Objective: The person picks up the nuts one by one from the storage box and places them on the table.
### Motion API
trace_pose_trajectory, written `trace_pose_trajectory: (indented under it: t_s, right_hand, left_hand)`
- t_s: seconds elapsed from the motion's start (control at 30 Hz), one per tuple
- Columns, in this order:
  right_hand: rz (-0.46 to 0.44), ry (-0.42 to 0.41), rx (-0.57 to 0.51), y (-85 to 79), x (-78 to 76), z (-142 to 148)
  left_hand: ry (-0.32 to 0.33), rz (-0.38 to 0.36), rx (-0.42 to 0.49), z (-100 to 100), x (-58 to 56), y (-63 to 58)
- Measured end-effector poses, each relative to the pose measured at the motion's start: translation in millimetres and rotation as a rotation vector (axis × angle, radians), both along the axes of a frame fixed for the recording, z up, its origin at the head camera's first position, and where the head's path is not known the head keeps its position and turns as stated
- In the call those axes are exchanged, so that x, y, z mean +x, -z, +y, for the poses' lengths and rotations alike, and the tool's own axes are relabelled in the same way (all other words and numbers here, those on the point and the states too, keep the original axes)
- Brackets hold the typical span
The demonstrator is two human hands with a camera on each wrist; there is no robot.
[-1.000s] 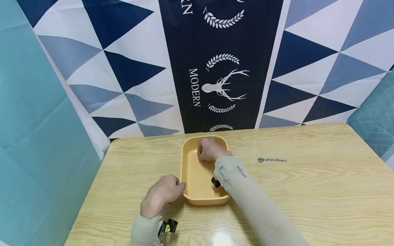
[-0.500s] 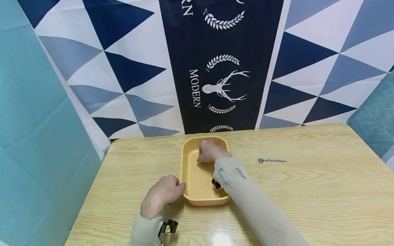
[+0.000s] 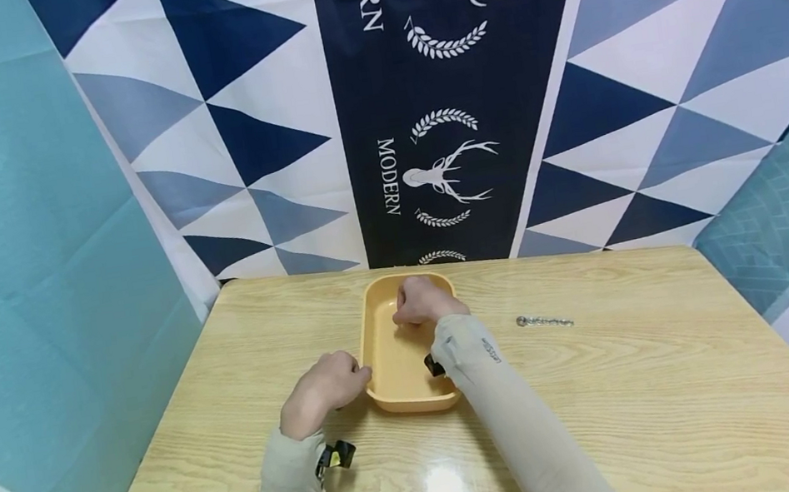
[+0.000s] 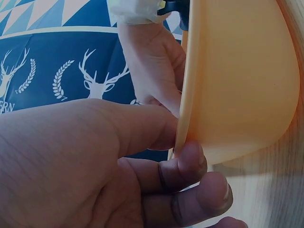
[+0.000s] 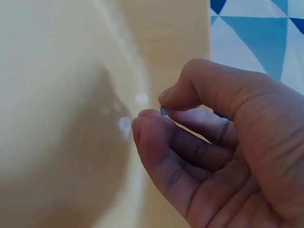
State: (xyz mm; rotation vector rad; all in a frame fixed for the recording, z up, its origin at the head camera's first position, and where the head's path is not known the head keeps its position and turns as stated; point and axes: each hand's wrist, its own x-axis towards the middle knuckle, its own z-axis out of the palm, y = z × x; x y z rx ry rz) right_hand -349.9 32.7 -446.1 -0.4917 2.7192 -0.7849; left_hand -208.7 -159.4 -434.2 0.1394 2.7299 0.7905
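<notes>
A yellow-orange plastic tray (image 3: pixel 400 371) stands near the table's back edge in the head view. My left hand (image 3: pixel 325 388) pinches its left rim; in the left wrist view the thumb lies on one side of the tray wall (image 4: pixel 242 85) and fingertips on the other. Inside the tray, toward its far end, is my right hand (image 3: pixel 423 299). In the right wrist view its thumb and fingers pinch a tiny silvery metal piece (image 5: pixel 165 110), mostly covered by the fingers, so its kind is unclear.
A short silver chain (image 3: pixel 545 321) with a round end lies on the wooden table (image 3: pixel 650 395) right of the tray. A patterned cloth (image 3: pixel 257 131) hangs behind the table, and a light blue panel (image 3: pixel 39 245) rises at the left.
My right hand and wrist have shifted very slightly inside the tray. The left hand, tray and chain stay where they were.
</notes>
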Motion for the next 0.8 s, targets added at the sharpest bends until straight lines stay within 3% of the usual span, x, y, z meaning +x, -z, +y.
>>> trace_pose_trajectory:
  t_s: [0.43, 0.8]
  right_hand:
    - [0.034, 0.058, -0.172, -22.4, 14.2, 10.2]
    - [0.118, 0.063, -0.21, -43.4, 26.3, 23.0]
  left_hand:
    - [0.003, -0.011, -0.002, -1.3, -0.7, 1.1]
    - [0.007, -0.014, -0.002, -0.7, -0.6, 0.5]
